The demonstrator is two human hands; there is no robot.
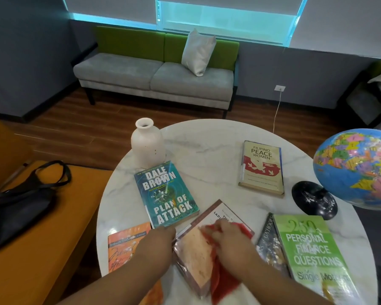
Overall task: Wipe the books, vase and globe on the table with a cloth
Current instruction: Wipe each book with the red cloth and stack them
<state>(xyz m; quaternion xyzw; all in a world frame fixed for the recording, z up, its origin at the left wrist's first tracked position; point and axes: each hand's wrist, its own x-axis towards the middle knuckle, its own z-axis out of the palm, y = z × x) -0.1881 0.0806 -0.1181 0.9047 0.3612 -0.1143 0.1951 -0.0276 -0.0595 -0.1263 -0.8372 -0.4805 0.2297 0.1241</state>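
Cloth: red cloth (224,280) sat bunched over the middle book (196,256), front-centre of the round marble bench (207,146); one end trailed off the book's near edge.
R hand: right hand (227,236) lay on the cloth w/ fingers curled into it, pressing it to the cover.
L hand: left hand (161,241) was at the book's left edge; too blurred to tell grip from touch.
Other books: Dale Brown paperback (166,194) just behind-left; orange book (123,245) at left, partly under the left forearm; green finance book (312,252) at right, overlapping a dark book (269,245); Peace Women book (262,168) further back, apart.
Vase: white vase (147,144) stood upright at far-left rim, just behind the Dale Brown paperback.
Globe: globe (356,168) at right edge, above black base (313,200).
Off bench: black bag (20,203) on orange seat (53,249), left.
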